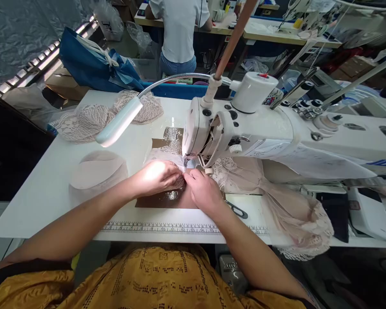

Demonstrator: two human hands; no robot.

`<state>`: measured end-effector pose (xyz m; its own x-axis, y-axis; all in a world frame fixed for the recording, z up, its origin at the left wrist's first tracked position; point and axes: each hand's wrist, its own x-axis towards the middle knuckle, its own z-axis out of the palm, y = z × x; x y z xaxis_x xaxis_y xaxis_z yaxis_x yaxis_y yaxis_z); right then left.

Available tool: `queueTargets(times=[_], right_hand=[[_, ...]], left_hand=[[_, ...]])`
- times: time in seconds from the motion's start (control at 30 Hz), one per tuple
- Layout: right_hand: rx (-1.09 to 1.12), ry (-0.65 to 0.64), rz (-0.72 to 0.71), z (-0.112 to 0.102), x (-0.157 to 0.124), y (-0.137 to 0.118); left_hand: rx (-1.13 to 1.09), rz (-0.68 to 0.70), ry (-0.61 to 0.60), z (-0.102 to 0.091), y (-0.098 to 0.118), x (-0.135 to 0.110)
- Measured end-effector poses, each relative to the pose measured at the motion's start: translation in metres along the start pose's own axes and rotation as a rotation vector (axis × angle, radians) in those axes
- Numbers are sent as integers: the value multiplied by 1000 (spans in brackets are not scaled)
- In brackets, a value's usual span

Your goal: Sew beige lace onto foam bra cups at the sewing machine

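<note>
A white sewing machine (238, 122) stands over the table, its needle area lit by a lamp. Just left of the needle, my left hand (159, 177) is closed, fingertips pinching sheer pale lace fabric (164, 155). My right hand (203, 189) pinches at the fabric's edge right in front of the presser foot (185, 163). Both sets of fingertips nearly meet there. Beneath the hands lies a shiny brown sheet (161, 201). More beige lace fabric (241, 174) runs under the machine arm to the right and hangs over the table's front edge.
Lace cups (93, 120) lie at the back left, with sheer round pieces (98, 171) nearer. A lamp (120, 122) on a bent neck reaches over the table. Dark thread snips (237, 210) rest by my right wrist. A printed ruler (180, 228) lines the front edge. A person (178, 34) sits beyond.
</note>
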<state>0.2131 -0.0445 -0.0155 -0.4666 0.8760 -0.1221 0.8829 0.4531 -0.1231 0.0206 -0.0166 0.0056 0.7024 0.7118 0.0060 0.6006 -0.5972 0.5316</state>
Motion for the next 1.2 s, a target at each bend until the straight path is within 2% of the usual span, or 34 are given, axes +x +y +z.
queueTargets(times=[0.1, 0.17, 0.27, 0.4, 0.6, 0.83, 1.07, 1.2], right_hand=[[-14, 8, 16, 3, -1, 0], [-15, 28, 17, 6, 0, 0], [-15, 65, 24, 10, 1, 1], [-8, 94, 49, 13, 3, 3], [14, 83, 53, 13, 4, 4], [32, 138, 34, 17, 2, 8], [81, 225, 42, 23, 1, 9], [185, 359, 1, 26, -1, 12]], left_hand=[[66, 59, 162, 16, -17, -1], [117, 81, 216, 29, -24, 0], [152, 114, 220, 38, -30, 5], [166, 136, 192, 35, -38, 13], [168, 154, 212, 32, -43, 16], [223, 48, 247, 32, -44, 19], [336, -152, 189, 30, -41, 20], [363, -244, 134, 23, -32, 11]])
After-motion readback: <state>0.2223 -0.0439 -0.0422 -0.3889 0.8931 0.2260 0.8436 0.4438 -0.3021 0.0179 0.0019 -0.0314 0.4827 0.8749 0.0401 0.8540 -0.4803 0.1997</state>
